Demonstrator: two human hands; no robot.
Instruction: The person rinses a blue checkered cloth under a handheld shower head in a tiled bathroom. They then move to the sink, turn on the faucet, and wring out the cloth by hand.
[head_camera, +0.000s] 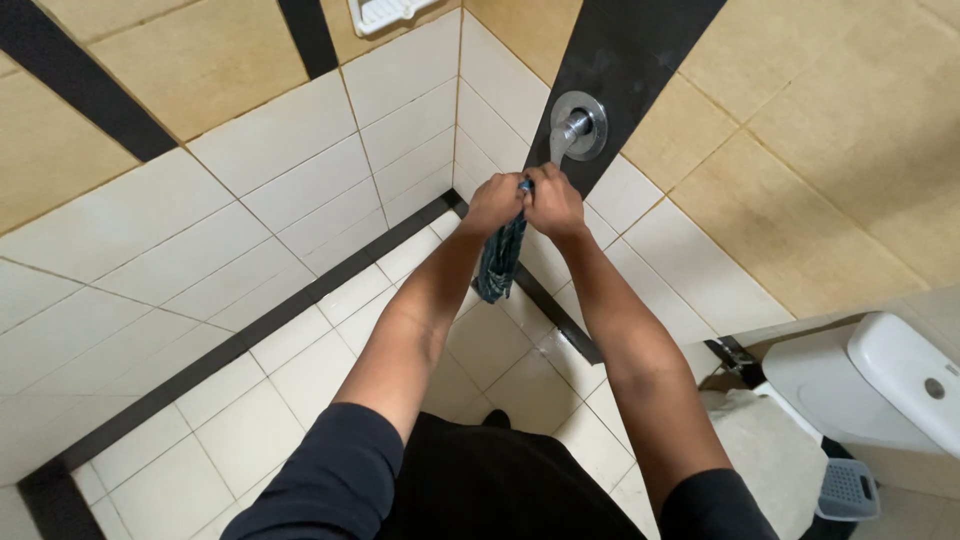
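Item: one dark blue-green cloth (499, 258), twisted into a rope and hanging down from two fists, directly under the wall tap (572, 130).

Left hand (492, 203): clenched around the cloth's upper end. Right hand (553, 201): clenched just beside it, knuckles touching the left; the paired grip suits wringing, judged from the twist. The cloth is held over the tiled floor (300, 370), where any drips would fall.

Also present: one chrome tap, one white soap dish (385, 13) high on the wall, one white toilet (880, 385), one grey perforated basket (848, 489).
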